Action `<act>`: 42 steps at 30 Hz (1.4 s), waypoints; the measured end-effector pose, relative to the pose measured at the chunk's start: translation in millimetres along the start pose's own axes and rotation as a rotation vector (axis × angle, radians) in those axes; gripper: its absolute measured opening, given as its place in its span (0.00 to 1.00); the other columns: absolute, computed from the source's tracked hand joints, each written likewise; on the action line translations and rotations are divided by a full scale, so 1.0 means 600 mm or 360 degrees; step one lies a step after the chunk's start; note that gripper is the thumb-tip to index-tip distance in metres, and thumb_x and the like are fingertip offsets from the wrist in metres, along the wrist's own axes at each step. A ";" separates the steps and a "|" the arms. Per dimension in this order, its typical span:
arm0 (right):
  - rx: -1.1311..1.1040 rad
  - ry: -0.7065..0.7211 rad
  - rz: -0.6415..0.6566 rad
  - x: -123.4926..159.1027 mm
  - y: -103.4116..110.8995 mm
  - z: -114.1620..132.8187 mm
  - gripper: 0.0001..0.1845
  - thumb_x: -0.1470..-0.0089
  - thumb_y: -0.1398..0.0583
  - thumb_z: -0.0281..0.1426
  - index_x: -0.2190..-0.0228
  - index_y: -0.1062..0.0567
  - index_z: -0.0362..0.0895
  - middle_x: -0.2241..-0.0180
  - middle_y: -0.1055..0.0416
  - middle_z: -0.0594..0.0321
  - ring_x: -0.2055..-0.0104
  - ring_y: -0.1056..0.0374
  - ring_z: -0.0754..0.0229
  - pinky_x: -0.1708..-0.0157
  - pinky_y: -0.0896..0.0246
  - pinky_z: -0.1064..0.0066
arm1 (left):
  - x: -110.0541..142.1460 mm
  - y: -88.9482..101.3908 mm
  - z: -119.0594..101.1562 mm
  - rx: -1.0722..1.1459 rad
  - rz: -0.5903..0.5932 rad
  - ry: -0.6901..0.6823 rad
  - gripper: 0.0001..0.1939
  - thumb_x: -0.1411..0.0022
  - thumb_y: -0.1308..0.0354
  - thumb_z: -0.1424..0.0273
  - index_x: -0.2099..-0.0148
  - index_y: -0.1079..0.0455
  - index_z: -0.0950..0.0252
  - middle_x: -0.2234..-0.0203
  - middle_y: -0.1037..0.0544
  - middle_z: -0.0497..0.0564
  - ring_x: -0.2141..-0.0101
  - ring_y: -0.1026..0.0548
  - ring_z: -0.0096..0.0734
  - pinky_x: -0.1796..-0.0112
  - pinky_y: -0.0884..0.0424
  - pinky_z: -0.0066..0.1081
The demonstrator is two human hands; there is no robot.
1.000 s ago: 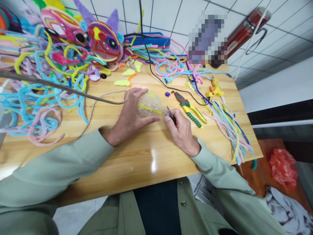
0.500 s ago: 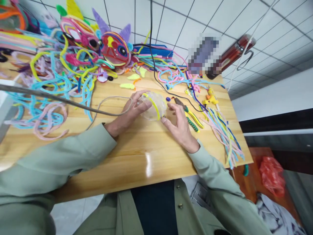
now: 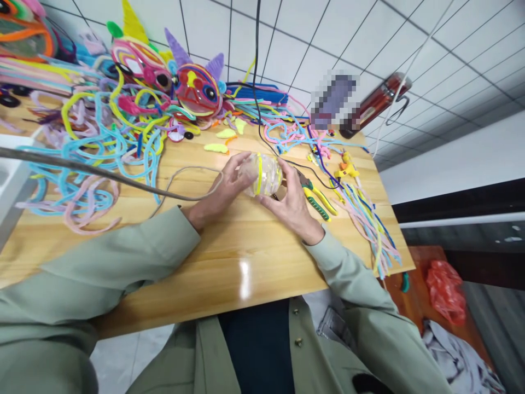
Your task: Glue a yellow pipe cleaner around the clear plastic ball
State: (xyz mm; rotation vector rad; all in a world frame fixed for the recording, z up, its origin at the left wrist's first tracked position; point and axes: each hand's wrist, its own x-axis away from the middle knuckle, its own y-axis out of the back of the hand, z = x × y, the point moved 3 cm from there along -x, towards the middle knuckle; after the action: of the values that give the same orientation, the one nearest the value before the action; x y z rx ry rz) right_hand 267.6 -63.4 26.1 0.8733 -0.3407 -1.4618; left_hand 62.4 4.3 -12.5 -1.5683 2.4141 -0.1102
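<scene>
One fuzzy yellow strip (image 3: 260, 175) rings the clear, rounded plastic shell (image 3: 269, 176); we find the rest mostly bare between our left hand (image 3: 221, 192) and right hand (image 3: 293, 207), fingers clamped on it.

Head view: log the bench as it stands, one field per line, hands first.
Left hand: holding the clear round piece
Right hand: on its other side
Yellow strip: around the clear round piece
Dark tool: by right hand, mostly hidden
Pliers: on table, right of right hand
Glue gun: beyond pliers
</scene>
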 end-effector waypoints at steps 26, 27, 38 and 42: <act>0.0204 0.0182 -0.0061 0.015 -0.029 -0.006 0.56 0.36 0.25 0.52 0.19 0.40 0.50 0.22 0.32 0.38 0.15 0.39 0.30 0.14 0.47 0.26 | 0.013 0.007 -0.007 -0.0428 0.0020 -0.0285 0.41 0.27 0.33 0.33 0.28 0.30 0.54 0.31 0.22 0.59 0.30 0.23 0.57 0.25 0.26 0.54; 0.0197 0.0183 -0.0060 0.016 -0.029 -0.006 0.57 0.36 0.25 0.52 0.19 0.40 0.50 0.22 0.31 0.38 0.16 0.39 0.30 0.14 0.47 0.26 | 0.013 0.007 -0.006 -0.0442 0.0025 -0.0270 0.41 0.28 0.33 0.32 0.28 0.29 0.54 0.31 0.22 0.59 0.29 0.23 0.57 0.25 0.27 0.55; 0.0125 0.0120 -0.0041 0.016 -0.025 -0.010 0.60 0.37 0.25 0.60 0.18 0.39 0.50 0.21 0.31 0.38 0.16 0.37 0.31 0.15 0.44 0.27 | 0.016 0.006 0.000 -0.0558 0.0021 -0.0279 0.48 0.32 0.29 0.30 0.26 0.31 0.56 0.30 0.23 0.62 0.31 0.22 0.59 0.27 0.25 0.57; 0.0125 0.0131 0.0024 0.017 -0.028 -0.012 0.60 0.36 0.25 0.57 0.17 0.41 0.48 0.20 0.33 0.38 0.15 0.38 0.32 0.14 0.44 0.30 | 0.019 0.010 0.000 -0.0743 -0.0012 -0.0336 0.47 0.29 0.32 0.29 0.26 0.30 0.57 0.31 0.23 0.62 0.30 0.23 0.59 0.25 0.27 0.59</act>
State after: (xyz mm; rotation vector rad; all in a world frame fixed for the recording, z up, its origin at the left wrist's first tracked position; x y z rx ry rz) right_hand 261.7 -68.7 6.6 0.9893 -0.3446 -1.4022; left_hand 52.9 -3.5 -15.7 -1.6650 2.3726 0.6283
